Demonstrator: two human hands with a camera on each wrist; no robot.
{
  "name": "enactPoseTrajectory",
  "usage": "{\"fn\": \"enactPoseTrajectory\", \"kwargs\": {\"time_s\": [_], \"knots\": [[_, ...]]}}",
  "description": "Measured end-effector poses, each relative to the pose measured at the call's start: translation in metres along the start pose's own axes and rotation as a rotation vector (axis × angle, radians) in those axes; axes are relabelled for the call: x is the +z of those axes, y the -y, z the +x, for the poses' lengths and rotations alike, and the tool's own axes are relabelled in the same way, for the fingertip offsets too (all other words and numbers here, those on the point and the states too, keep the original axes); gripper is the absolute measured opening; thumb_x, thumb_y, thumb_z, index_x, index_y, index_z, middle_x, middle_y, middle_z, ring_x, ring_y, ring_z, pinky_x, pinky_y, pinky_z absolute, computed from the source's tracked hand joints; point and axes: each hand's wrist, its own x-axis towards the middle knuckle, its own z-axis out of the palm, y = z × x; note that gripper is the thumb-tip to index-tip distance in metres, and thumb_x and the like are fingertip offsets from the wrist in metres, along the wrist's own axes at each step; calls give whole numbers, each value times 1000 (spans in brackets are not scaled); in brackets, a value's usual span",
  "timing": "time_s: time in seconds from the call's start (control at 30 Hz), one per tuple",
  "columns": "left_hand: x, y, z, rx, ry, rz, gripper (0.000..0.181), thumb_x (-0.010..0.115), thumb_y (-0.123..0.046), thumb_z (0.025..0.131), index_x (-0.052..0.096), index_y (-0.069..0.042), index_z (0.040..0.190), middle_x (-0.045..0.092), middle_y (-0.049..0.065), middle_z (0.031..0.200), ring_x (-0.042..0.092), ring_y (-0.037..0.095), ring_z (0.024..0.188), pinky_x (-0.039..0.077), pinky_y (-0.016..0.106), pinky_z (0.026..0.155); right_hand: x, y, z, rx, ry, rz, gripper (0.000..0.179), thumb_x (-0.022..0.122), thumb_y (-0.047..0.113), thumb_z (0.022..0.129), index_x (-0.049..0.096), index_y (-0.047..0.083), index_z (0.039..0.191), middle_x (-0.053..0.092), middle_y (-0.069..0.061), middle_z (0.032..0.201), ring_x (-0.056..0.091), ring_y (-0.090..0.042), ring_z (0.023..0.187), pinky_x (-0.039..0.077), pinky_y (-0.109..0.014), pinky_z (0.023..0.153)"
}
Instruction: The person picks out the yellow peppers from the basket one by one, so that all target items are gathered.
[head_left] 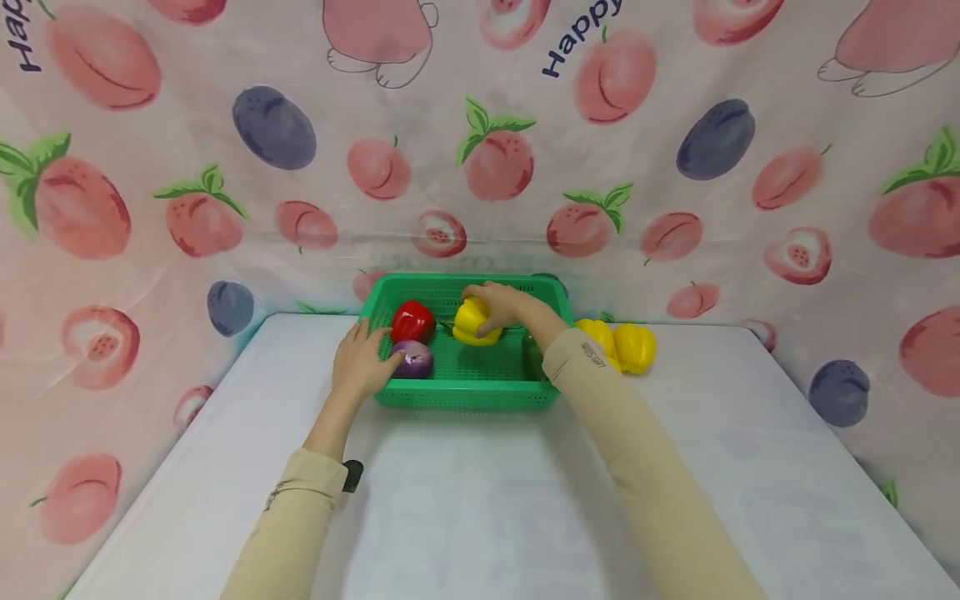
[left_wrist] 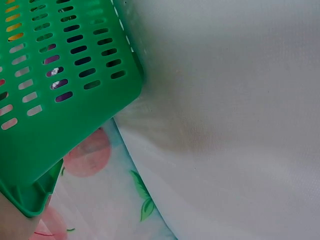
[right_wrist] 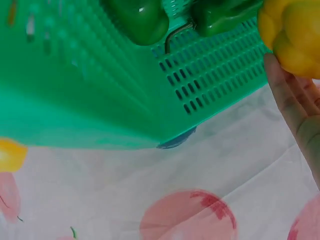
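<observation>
A green plastic basket point(head_left: 465, 395) stands at the back middle of the table. My right hand point(head_left: 501, 305) holds a yellow bell pepper point(head_left: 471, 323) over its middle, fingers and thumb around it. In the right wrist view, fingers lie against the yellow bell pepper point(right_wrist: 295, 37). My left hand point(head_left: 360, 360) rests at the basket's left rim, fingers spread, thumb reaching inward beside a purple onion point(head_left: 417, 362). Behind the onion lies a red bell pepper point(head_left: 414, 322). Green peppers point(right_wrist: 142, 22) lie inside at the right end, mostly hidden by my right sleeve in the head view.
Yellow bell peppers point(head_left: 635, 348) sit on the white table point(head_left: 480, 500) just right of the basket, partly behind my right forearm. A fruit-printed cloth point(head_left: 495, 225) rises behind the table and along its sides. A dark band point(head_left: 352, 476) is on my left wrist.
</observation>
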Motion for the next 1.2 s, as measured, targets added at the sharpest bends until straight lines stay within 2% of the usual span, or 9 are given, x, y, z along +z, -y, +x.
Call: {"fn": "enactPoseTrajectory", "kwargs": {"time_s": [0.23, 0.43, 0.73, 0.97, 1.2], "knots": [[7, -6, 2, 28, -7, 3, 58, 50, -39, 92, 45, -3, 137, 20, 31, 151, 16, 46, 141, 17, 57, 115, 1, -12, -20, 10, -122, 40, 70, 71, 22, 83, 35, 11, 143, 49, -15, 136, 51, -29, 112, 45, -42, 98], [9, -11, 5, 42, 7, 19, 59, 49, -40, 92, 44, -4, 138, 19, 31, 151, 16, 45, 141, 17, 57, 115, 0, -16, -38, 15, -191, 53, 70, 71, 22, 83, 34, 9, 142, 53, -16, 131, 54, -29, 105, 47, -42, 92], [2, -4, -3, 35, 12, 23, 58, 47, -37, 93, 42, -1, 138, 16, 35, 150, 14, 49, 139, 15, 60, 114, 11, -9, -58, -43, -308, 117, 70, 72, 25, 82, 38, 10, 142, 56, -12, 129, 55, -26, 99, 50, -38, 84], [5, 2, -5, 27, 5, 28, 59, 47, -38, 93, 43, 0, 137, 17, 35, 150, 16, 50, 139, 16, 59, 114, 19, -1, -68, -47, -325, 141, 71, 71, 28, 82, 37, 11, 142, 55, -12, 132, 55, -26, 103, 50, -40, 87], [4, 1, 0, 45, -23, 32, 58, 47, -38, 93, 44, 0, 137, 20, 35, 149, 18, 48, 139, 18, 58, 114, 21, 2, -81, -58, -396, 172, 70, 73, 29, 81, 39, 12, 140, 56, -10, 130, 56, -26, 103, 52, -39, 85]]}}
